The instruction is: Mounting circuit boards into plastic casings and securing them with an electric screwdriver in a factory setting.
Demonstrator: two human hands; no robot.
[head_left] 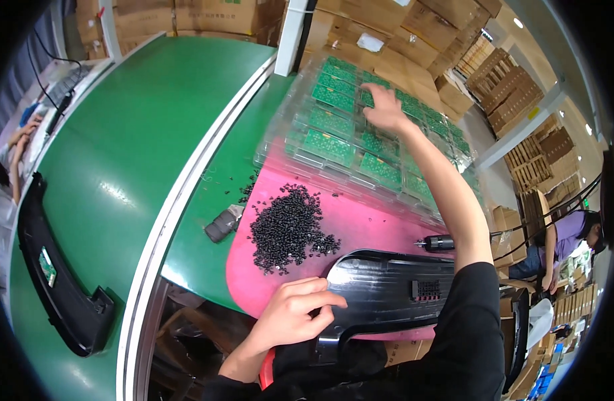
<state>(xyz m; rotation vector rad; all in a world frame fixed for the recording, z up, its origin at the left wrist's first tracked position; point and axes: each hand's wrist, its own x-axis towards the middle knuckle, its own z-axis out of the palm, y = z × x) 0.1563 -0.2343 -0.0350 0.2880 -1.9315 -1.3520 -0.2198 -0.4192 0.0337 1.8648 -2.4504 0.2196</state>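
Note:
My right hand reaches far over a clear plastic tray of green circuit boards. Its thumb and forefinger are apart just above the boards, and I see nothing between them. Close to me, my left hand is curled beside the left end of a black plastic housing. The thumb and forefinger come together, but what they hold, if anything, is too small to make out. The housing lies on a pink mat, with a small black slotted block inside it. Left of the tray's front edge sits a pile of small black screws.
A black power screwdriver lies beside my right forearm. A dark cylindrical tool part rests left of the screws. Past a white rail, another black housing with a circuit board lies on a green conveyor. Other people work at both sides.

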